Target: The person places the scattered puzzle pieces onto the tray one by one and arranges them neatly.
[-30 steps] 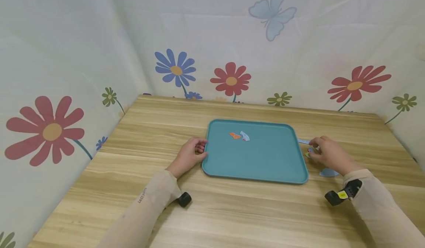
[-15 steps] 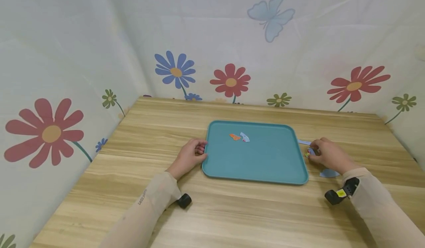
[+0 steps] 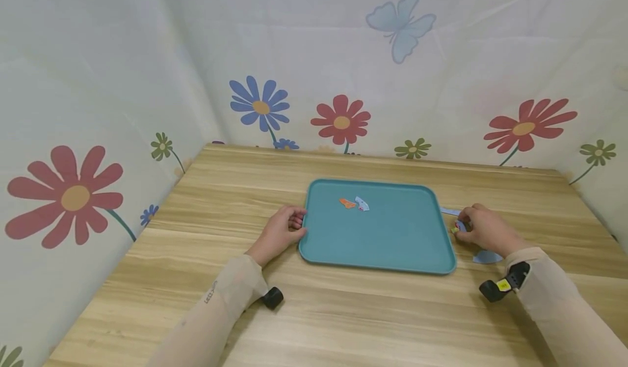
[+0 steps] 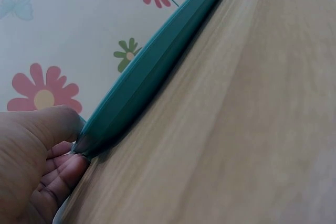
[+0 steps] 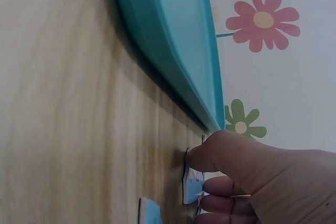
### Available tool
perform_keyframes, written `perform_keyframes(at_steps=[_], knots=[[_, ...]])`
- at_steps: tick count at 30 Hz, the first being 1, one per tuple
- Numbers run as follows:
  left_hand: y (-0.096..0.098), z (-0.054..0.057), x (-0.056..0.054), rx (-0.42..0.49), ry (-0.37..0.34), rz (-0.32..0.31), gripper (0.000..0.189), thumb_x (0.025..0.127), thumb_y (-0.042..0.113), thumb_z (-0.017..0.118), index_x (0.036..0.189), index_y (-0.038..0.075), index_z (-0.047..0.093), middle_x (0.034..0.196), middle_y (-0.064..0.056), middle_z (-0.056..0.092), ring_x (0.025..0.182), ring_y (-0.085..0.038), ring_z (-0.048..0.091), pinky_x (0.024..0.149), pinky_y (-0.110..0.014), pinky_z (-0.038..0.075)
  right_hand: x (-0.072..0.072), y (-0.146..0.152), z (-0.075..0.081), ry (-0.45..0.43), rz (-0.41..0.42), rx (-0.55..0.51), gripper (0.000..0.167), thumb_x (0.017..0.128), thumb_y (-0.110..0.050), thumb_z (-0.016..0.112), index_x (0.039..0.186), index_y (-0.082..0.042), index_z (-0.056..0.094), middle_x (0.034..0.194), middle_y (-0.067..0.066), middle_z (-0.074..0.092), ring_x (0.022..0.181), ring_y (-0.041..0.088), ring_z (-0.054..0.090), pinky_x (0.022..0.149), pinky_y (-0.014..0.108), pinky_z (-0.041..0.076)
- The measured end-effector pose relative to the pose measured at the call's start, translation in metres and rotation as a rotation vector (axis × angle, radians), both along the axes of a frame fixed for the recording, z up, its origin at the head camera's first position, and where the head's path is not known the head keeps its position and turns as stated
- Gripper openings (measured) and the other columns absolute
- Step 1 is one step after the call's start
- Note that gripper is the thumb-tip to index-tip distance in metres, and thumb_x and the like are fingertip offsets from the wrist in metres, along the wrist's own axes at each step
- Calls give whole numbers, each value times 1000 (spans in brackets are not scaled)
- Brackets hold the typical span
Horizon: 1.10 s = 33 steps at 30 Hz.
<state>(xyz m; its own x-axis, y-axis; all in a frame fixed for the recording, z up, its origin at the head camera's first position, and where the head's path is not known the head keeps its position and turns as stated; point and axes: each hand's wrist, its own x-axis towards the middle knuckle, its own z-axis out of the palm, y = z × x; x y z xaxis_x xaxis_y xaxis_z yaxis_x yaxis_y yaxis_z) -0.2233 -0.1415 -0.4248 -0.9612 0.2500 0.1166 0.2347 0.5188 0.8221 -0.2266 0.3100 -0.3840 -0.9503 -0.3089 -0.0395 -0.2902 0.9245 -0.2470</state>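
My left hand (image 3: 278,232) is at the left edge of a teal tray (image 3: 378,241). In the left wrist view its thumb lies over the tray rim, with curled fingers below, pinching it. On the tray lie an orange puzzle piece (image 3: 347,204) and a pale blue one (image 3: 362,203), close together. Right of the tray, my right hand (image 3: 489,229) pinches a small blue puzzle piece (image 5: 192,184) with a red and green spot. Its thumb shows on that piece in the right wrist view; the other fingertips are partly hidden.
A narrow blue piece (image 3: 448,211) lies against the tray's right side. Another blue piece (image 3: 487,257) is on the wooden table (image 3: 343,312) below the right hand. A flowered cloth (image 3: 294,45) stands behind the table and along its sides.
The right fingers have shifted slightly around the small blue puzzle piece, which sits a little differently. The left hand and the tray stay where they were.
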Motion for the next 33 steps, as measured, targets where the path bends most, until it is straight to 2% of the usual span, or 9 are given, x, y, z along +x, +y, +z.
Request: perform_keyframes(at_steps=[9,23,33], knots=[[1,-4,0,6,-2,8,41,83,-1,69,122,-6,57,107,-16,57,91,-19,60,80,-22,55,0,-1,-3,-8,-15,22,44,80,-23,72,105,10,59,94,19,59,74,20,53,68,39,53],[2,-3,1,11,-3,9,39,83,-3,68,120,-7,57,107,-17,57,91,-20,60,81,-25,56,2,0,-3,19,-4,21,45,78,-22,72,106,10,58,95,20,61,75,21,55,68,41,54],[1,-3,-2,17,-6,7,40,83,-2,68,121,-7,57,108,-18,56,92,-21,60,81,-25,55,3,2,9,11,-21,1,46,79,-25,73,108,8,58,97,18,60,75,19,54,63,33,52]])
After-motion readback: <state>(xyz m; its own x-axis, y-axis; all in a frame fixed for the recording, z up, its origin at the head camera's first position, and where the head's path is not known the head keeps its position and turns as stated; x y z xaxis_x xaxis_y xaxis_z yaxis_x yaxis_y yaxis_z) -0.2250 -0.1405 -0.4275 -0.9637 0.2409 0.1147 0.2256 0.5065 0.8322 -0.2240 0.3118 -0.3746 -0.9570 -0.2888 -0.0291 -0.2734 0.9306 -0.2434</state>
